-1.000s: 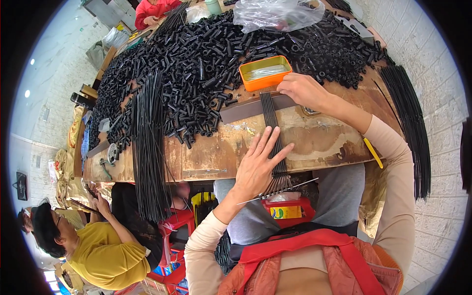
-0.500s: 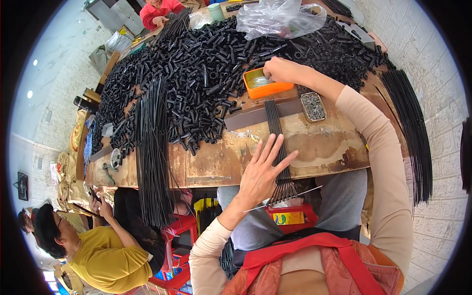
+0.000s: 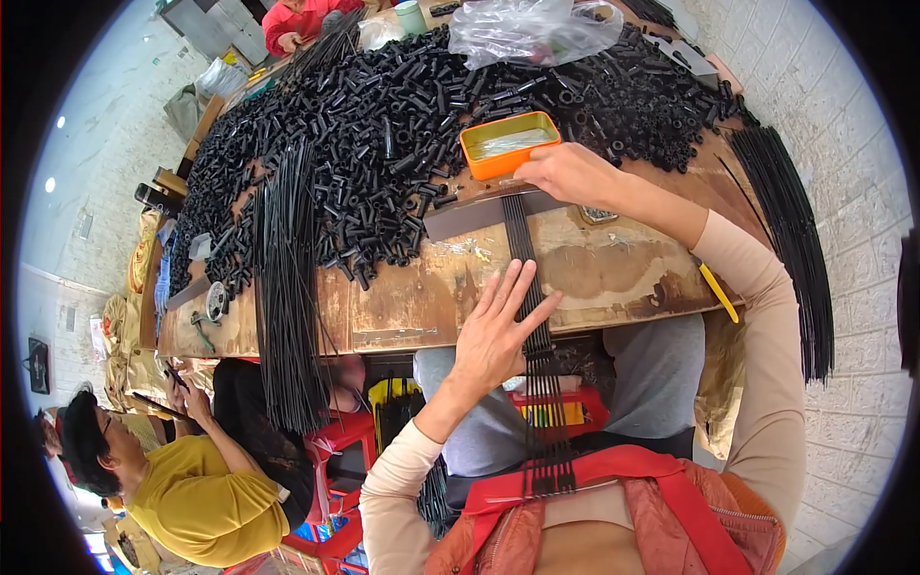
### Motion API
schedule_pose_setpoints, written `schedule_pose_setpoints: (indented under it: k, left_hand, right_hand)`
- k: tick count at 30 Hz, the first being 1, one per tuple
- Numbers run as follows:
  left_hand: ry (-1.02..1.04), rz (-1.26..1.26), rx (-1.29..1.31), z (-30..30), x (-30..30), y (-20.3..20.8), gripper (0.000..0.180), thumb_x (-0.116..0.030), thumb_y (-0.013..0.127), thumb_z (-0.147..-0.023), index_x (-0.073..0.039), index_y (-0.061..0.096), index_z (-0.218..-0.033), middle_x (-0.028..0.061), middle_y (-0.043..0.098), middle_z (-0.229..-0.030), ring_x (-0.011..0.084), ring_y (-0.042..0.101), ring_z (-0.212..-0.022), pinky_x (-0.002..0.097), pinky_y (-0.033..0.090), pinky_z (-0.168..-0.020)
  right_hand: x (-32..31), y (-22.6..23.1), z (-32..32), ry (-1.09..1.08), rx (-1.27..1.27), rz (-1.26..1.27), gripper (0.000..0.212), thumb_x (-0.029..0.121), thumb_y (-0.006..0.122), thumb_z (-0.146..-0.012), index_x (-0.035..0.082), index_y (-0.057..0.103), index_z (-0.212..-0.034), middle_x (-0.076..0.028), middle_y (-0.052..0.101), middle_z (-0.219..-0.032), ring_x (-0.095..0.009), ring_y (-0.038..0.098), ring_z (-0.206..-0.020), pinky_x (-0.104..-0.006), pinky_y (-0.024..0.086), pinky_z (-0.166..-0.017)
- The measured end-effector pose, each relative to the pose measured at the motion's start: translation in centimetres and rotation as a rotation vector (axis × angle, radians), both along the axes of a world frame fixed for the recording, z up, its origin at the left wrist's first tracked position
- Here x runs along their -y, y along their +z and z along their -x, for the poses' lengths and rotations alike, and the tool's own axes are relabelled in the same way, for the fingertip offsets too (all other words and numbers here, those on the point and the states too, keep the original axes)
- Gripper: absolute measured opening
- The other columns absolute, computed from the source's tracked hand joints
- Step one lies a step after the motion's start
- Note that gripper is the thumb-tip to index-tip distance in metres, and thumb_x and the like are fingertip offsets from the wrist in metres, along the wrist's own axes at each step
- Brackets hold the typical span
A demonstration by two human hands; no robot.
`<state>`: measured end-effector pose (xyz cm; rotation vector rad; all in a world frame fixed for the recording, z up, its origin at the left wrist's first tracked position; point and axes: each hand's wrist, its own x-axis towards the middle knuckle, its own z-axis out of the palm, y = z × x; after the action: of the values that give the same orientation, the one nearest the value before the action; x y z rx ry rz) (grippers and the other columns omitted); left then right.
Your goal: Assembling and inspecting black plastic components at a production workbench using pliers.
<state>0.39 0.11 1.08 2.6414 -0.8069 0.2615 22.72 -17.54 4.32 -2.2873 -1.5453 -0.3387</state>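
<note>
A flat row of thin black rods runs from the tabletop over the edge and down to my lap. Across its lower end lies a thin metal wire. My left hand rests on the rods with its fingers stretched out and the thumb apart. At the near right corner of an orange box, my right hand has its fingers pinched together; what they hold, if anything, is too small to make out. Thin pale metal pins lie in the box. A grey-brown bar lies crosswise at the rods' far end.
A big heap of black plastic tube fittings covers the far table. Rod bundles hang over the edge at left and right. A yellow-handled tool lies by my right forearm. Co-workers sit at left, in a yellow top, and far across.
My right hand has come out of the orange box to its near corner. The rods have slid toward me, their wired end now over my lap.
</note>
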Motion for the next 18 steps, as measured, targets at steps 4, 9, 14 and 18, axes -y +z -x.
schedule_pose_setpoints:
  k: [4, 9, 14, 18]
  left_hand:
    - [0.009, 0.013, 0.017, -0.1, 0.4, -0.3, 0.077, 0.003, 0.053, -0.064, -0.018, 0.050, -0.138, 0.0215, 0.030, -0.151, 0.0362, 0.028, -0.142, 0.0467, 0.024, -0.114]
    - [0.013, 0.025, 0.017, 0.0, 0.4, -0.5, 0.075, 0.003, 0.052, -0.066, -0.018, 0.051, -0.138, 0.0220, 0.029, -0.152, 0.0365, 0.028, -0.141, 0.0464, 0.025, -0.114]
    - [0.010, 0.007, 0.022, -0.1, 0.4, -0.5, 0.073, 0.001, 0.053, -0.067, -0.018, 0.051, -0.138, 0.0222, 0.029, -0.152, 0.0366, 0.028, -0.141, 0.0461, 0.025, -0.114]
    - [0.012, -0.007, 0.016, -0.1, 0.3, -0.6, 0.070, -0.002, 0.056, -0.070, -0.018, 0.051, -0.138, 0.0223, 0.029, -0.152, 0.0365, 0.029, -0.141, 0.0454, 0.025, -0.114]
  right_hand:
    - [1.7, -0.6, 0.6, -0.088, 0.016, 0.096, 0.030, 0.007, 0.061, -0.078, 0.010, 0.068, -0.107, -0.011, 0.060, -0.082, -0.032, 0.063, -0.078, -0.0410, 0.052, -0.069]
    - [2.2, -1.0, 0.5, -0.042, 0.055, 0.087, 0.033, 0.006, 0.062, -0.078, 0.010, 0.067, -0.110, -0.011, 0.057, -0.083, -0.030, 0.062, -0.078, -0.0401, 0.052, -0.067]
    - [2.6, -1.2, 0.4, -0.041, 0.080, 0.098, 0.034, 0.005, 0.062, -0.078, 0.009, 0.066, -0.112, -0.011, 0.054, -0.082, -0.029, 0.061, -0.077, -0.0396, 0.051, -0.066]
    - [2.3, -1.3, 0.4, -0.040, 0.087, 0.105, 0.034, 0.006, 0.062, -0.078, 0.009, 0.066, -0.112, -0.010, 0.054, -0.082, -0.028, 0.061, -0.077, -0.0391, 0.051, -0.065]
